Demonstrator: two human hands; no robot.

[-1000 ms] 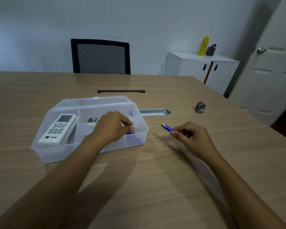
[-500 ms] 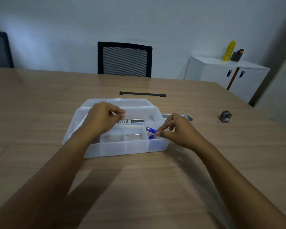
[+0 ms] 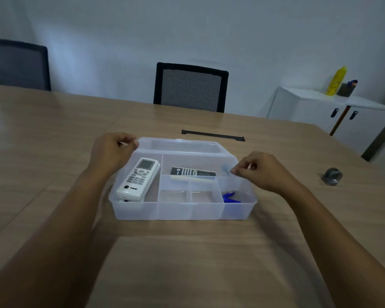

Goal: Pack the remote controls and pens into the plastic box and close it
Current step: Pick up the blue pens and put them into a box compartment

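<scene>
- Two bare hands sit at the far corners of the clear plastic box (image 3: 182, 207), which lies open on the wooden table (image 3: 187, 263).
- Left hand (image 3: 111, 152): fingers curled in, thumb and forefinger tips pinched close at the box's far-left corner, right by the edge of the lid (image 3: 180, 145) that lies folded back behind the box. Whether they actually grip the lid edge, I cannot tell.
- Right hand (image 3: 260, 171): fingers curled, thumb and forefinger tips pressed together at the box's far-right rim. Something small and pale blue shows blurred just off those fingertips; I cannot tell what it is or whether it is held.
- White remote control (image 3: 138, 180) lies lengthwise in the long compartment just below the left fingers, screen end nearest them.
- Black-faced remote control (image 3: 192, 172) lies crosswise in the far middle compartment, between the two sets of fingertips.
- Blue pens (image 3: 229, 196) rest in the compartment just below the right fingertips, towards the person.
- Small compartments along the front middle hold nothing visible.
- Off to the right of the right hand, well apart, a small grey metal object (image 3: 332, 176) sits on the table.
- Beyond the fingers, a black cable slot cover (image 3: 212, 135) lies flush in the tabletop, and a black mesh chair (image 3: 190, 87) stands at the far side.
</scene>
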